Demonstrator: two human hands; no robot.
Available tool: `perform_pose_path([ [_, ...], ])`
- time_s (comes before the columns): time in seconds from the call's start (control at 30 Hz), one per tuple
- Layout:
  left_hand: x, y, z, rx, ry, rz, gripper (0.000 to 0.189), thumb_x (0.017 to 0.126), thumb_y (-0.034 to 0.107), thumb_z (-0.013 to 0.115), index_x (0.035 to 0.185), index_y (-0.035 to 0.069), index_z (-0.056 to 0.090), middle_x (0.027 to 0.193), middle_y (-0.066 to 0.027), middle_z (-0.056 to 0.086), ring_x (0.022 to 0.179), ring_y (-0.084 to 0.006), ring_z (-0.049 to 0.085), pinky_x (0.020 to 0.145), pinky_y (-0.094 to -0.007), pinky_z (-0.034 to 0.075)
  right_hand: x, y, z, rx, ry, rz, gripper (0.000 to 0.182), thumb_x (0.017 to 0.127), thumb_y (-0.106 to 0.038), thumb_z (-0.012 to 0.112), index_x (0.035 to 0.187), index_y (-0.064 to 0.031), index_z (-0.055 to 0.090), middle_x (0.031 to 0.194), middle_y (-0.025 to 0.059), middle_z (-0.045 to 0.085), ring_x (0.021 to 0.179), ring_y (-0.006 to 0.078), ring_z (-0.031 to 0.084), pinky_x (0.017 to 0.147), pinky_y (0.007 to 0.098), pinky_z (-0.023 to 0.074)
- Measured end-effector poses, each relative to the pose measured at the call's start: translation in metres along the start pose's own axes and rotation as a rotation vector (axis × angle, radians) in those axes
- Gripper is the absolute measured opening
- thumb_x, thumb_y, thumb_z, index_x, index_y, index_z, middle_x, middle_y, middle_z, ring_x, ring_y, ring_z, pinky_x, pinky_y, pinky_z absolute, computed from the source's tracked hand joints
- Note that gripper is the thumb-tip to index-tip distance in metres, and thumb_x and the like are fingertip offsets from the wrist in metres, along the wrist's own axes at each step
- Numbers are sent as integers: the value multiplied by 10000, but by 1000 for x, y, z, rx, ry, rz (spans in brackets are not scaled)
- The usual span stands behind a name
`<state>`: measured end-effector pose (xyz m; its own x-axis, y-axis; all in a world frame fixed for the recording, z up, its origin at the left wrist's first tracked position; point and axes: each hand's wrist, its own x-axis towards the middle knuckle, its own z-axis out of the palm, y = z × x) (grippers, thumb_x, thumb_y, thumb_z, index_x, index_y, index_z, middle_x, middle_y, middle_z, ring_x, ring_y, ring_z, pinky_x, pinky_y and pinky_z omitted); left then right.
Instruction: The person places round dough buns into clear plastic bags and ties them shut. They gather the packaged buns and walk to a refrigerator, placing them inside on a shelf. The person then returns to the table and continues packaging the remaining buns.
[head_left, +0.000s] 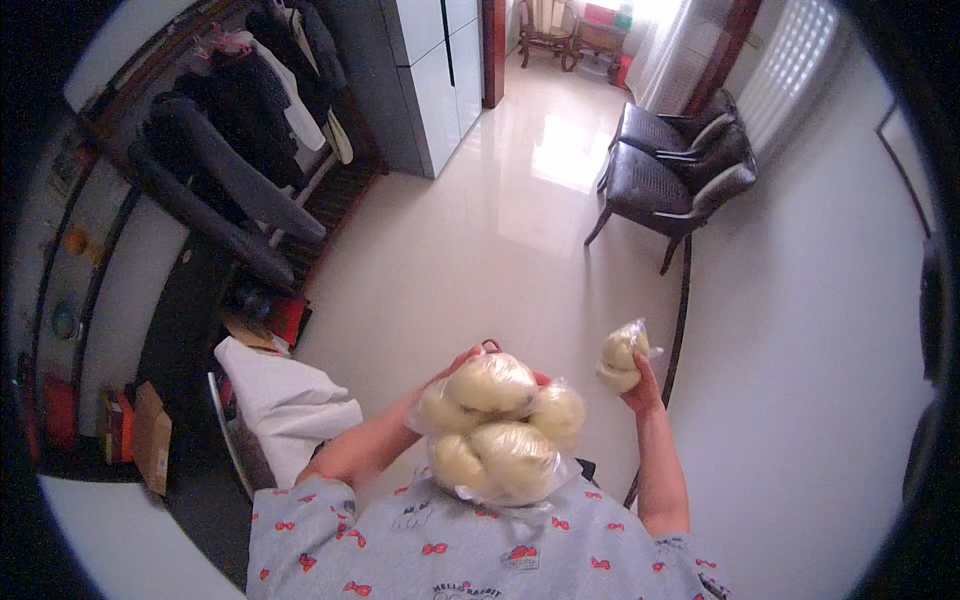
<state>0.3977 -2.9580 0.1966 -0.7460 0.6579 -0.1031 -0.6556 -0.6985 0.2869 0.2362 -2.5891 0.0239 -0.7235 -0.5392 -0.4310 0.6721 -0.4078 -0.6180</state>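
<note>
Several clear plastic bags of pale yellow, rounded pieces that look like buns (495, 382) are heaped against my chest. My left hand (466, 358) supports the heap at its far left side, and most of its fingers are hidden. A bit of something red (540, 378) shows behind the bags, too covered to identify. Out to the right, my right hand (642, 388) grips a smaller clear bag of similar buns (622, 356), held in the air apart from the heap.
Dark leather-like chairs (651, 169) stand along the right wall. At the left are a rack of hanging clothes (240, 127), a white cloth (289, 409) and a cardboard box (152, 435). A tall cabinet (435, 82) borders the glossy tiled floor (450, 247), which runs on through a doorway.
</note>
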Motion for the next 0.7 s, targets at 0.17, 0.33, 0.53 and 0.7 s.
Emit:
perform_pose_path([
  [0.17,101,166,-12,63,-20,-72,1011,868,757,526,1472,-45,407,1470,-213,490,1360,-325,487,1175,-452,351,131,-67,13,-29,-2,8,741,867,-486,728,1449,-118,454,1329,102,600,1218,285,596,1064,474,487],
  [0.33,170,309,-43,5,-44,-188,1116,806,809,560,1486,-55,368,1442,-234,504,1323,-329,526,1133,-467,410,175,-60,-63,211,331,158,645,889,-513,692,1394,-151,521,1293,71,630,1177,280,624,1016,455,519],
  [0.53,218,465,-111,2,-49,-88,1133,800,823,555,1487,-57,366,1442,-232,503,1318,-329,528,1123,-463,419,245,-84,-85,338,548,280,539,914,-474,683,1343,-165,582,1290,73,655,1168,277,640,973,491,543],
  [0.7,207,627,-131,-21,67,-73,1159,770,826,591,1474,-70,379,1413,-229,533,1285,-319,559,1110,-442,436,411,-162,15,0,533,331,562,902,-451,700,1346,-128,582,1258,87,663,1142,266,643,995,449,517],
])
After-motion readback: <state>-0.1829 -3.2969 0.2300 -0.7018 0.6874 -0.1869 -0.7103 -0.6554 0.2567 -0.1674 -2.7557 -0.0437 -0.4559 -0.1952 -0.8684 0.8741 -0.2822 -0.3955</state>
